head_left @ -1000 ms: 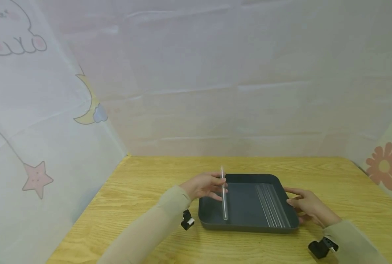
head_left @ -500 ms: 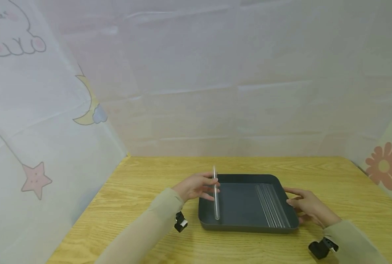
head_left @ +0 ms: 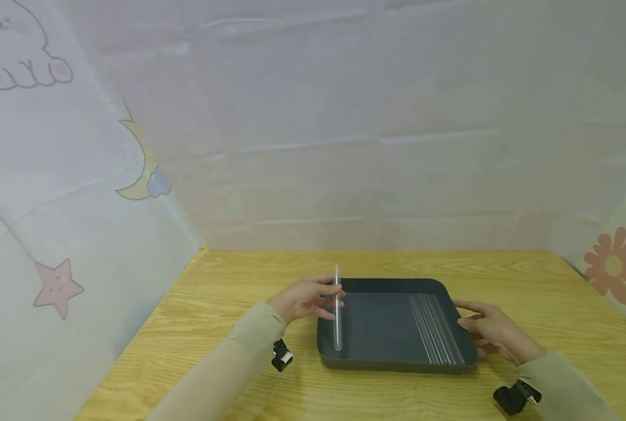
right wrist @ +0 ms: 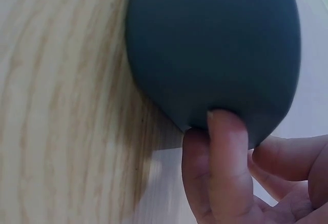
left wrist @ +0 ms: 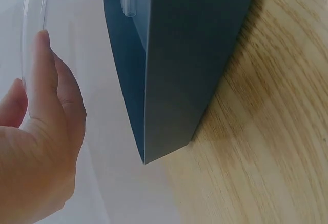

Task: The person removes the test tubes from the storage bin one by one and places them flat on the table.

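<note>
My left hand [head_left: 303,299] pinches a clear test tube [head_left: 337,334] between thumb and fingers. It holds the tube nearly upright over the left end of a dark grey tray [head_left: 392,365], rounded end down. In the left wrist view, the clear tube [left wrist: 35,14] stands apart from the tray's wall [left wrist: 189,55]. Several more clear tubes [head_left: 434,330] lie side by side at the right inside the tray. My right hand [head_left: 494,331] grips the tray's right side. In the right wrist view its fingers [right wrist: 228,162] press the outer wall, with the thumb at the rim.
The tray stands on a wood-grain table [head_left: 229,362]. Behind it hangs a pale cloth backdrop [head_left: 313,146] with printed drawings at the sides. A small black device [head_left: 281,355] sits on the left wrist, another black device [head_left: 515,397] on the right.
My left hand has moved left with the tube, from over the tray's floor to near its left wall. The right hand and the tray stay where they were.
</note>
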### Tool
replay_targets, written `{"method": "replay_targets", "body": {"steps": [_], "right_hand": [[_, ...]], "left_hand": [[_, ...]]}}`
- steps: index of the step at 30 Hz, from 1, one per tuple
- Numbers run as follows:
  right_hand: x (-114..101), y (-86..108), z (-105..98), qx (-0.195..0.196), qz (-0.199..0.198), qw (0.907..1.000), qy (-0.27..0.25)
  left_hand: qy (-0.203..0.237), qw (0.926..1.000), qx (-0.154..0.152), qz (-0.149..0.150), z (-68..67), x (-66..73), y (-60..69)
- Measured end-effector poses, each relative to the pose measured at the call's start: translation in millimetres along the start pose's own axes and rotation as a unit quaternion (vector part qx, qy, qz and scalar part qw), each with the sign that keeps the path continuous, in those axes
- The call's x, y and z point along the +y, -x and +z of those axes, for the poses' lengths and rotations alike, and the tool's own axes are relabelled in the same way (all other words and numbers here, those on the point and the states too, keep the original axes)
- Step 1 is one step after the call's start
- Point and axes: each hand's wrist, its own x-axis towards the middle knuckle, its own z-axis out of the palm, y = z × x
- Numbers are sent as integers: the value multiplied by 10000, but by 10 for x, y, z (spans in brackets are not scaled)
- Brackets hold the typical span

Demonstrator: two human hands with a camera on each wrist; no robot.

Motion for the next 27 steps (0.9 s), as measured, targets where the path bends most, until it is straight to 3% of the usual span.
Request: {"method": "replay_targets", "body": {"steps": [14, 27], "right_hand": [[-10, 1, -9, -27, -21, 10000, -60], [5, -1, -8, -18, -44, 10000, -66]], "left_hand": [[-128, 9999, -15, 60, -125, -15, 106], [-221, 9995, 211, 69, -270, -64, 206]]}}
